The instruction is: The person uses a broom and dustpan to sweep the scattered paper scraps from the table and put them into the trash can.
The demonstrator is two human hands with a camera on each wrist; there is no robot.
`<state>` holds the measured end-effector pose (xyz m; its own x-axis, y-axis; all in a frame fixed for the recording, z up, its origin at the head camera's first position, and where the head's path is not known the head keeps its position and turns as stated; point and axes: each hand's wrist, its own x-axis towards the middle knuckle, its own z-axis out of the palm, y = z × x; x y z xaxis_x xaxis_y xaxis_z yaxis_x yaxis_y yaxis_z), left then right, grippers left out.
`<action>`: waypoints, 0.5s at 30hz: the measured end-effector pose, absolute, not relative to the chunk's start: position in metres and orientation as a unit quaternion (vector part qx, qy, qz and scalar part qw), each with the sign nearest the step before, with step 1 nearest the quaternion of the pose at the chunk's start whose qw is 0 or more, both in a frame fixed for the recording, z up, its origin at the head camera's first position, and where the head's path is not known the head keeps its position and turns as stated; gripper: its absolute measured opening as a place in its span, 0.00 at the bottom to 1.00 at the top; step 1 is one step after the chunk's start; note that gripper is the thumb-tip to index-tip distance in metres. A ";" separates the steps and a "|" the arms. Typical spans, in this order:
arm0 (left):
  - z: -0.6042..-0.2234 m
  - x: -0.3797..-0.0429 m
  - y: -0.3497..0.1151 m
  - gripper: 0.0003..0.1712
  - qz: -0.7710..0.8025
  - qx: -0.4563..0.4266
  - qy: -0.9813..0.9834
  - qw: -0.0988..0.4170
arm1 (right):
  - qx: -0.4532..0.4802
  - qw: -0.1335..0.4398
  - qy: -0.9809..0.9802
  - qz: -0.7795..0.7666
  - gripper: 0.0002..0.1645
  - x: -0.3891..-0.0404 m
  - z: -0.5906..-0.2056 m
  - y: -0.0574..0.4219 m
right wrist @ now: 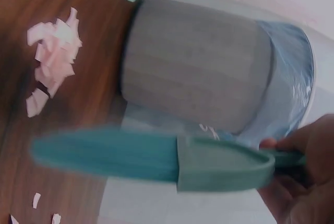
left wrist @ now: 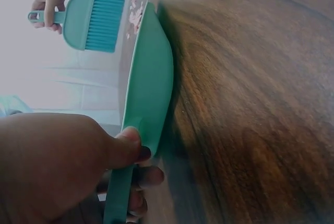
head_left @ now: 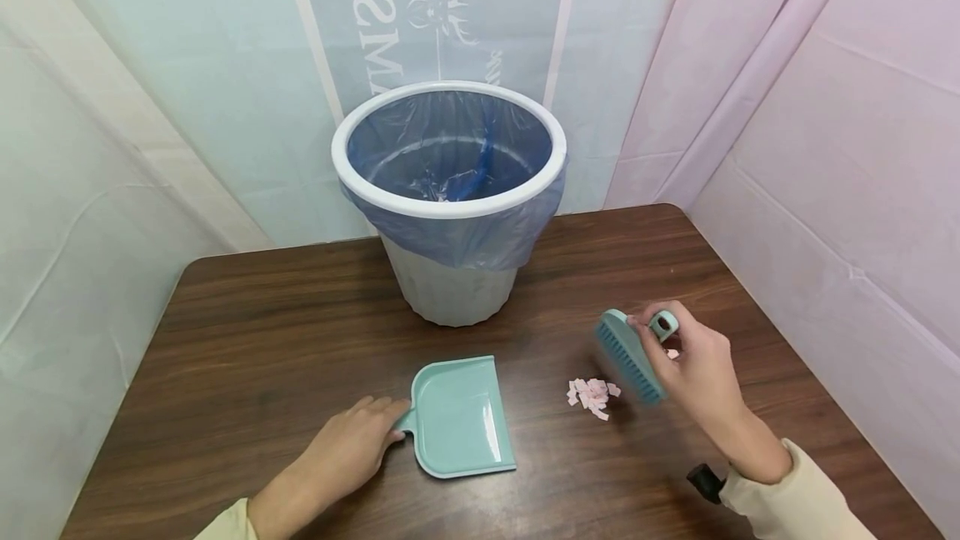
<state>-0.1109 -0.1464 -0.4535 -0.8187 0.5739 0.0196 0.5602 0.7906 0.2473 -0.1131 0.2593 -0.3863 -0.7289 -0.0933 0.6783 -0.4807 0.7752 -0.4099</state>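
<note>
On the table (head_left: pixel 285 340), the bin (head_left: pixel 450 294) could tip if knocked. The pan (head_left: pixel 456 415), handle clamped in the left grip (head_left: pixel 354 442), could skid if pushed; the brush (head_left: pixel 628 353), pinched in the right grip (head_left: pixel 702 367), could scatter the scraps (head_left: pixel 592 395) between if swung hard. One table, bin, pan, brush; scraps overlap, uncountable.

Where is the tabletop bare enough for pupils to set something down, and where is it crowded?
Bare: the tabletop left of the wastebasket and dustpan, beyond the left hand; also the back-right patch between the wastebasket and the hand brush. Crowded: right of the dustpan, where pink paper scraps lie near the hand brush, held by the right hand.
</note>
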 end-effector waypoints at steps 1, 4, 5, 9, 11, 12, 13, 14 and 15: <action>-0.453 -0.111 -0.146 0.18 0.119 0.298 0.947 0.028 | 0.157 0.334 -0.886 0.281 0.14 -0.111 -0.388 0.257; -0.452 -0.111 -0.144 0.17 0.116 0.296 0.948 0.020 | 0.147 0.345 -0.897 0.233 0.10 -0.105 -0.394 0.251; -0.451 -0.110 -0.143 0.16 0.114 0.296 0.948 0.016 | 0.144 0.349 -0.899 0.219 0.09 -0.104 -0.396 0.249; -0.445 -0.111 -0.140 0.14 0.101 0.303 0.948 0.000 | 0.140 0.355 -0.905 0.189 0.05 -0.100 -0.404 0.245; -0.442 -0.111 -0.138 0.14 0.098 0.306 0.947 -0.001 | 0.138 0.352 -0.907 0.188 0.05 -0.100 -0.408 0.245; -0.441 -0.111 -0.137 0.13 0.098 0.306 0.947 -0.001 | 0.138 0.351 -0.907 0.188 0.06 -0.100 -0.410 0.244; -0.440 -0.111 -0.136 0.13 0.100 0.305 0.947 0.002 | 0.138 0.351 -0.907 0.188 0.08 -0.100 -0.412 0.244; -0.439 -0.111 -0.136 0.14 0.102 0.304 0.947 0.005 | 0.137 0.349 -0.907 0.190 0.10 -0.100 -0.414 0.243; -0.440 -0.111 -0.135 0.14 0.103 0.302 0.948 0.007 | 0.137 0.349 -0.907 0.192 0.12 -0.100 -0.415 0.242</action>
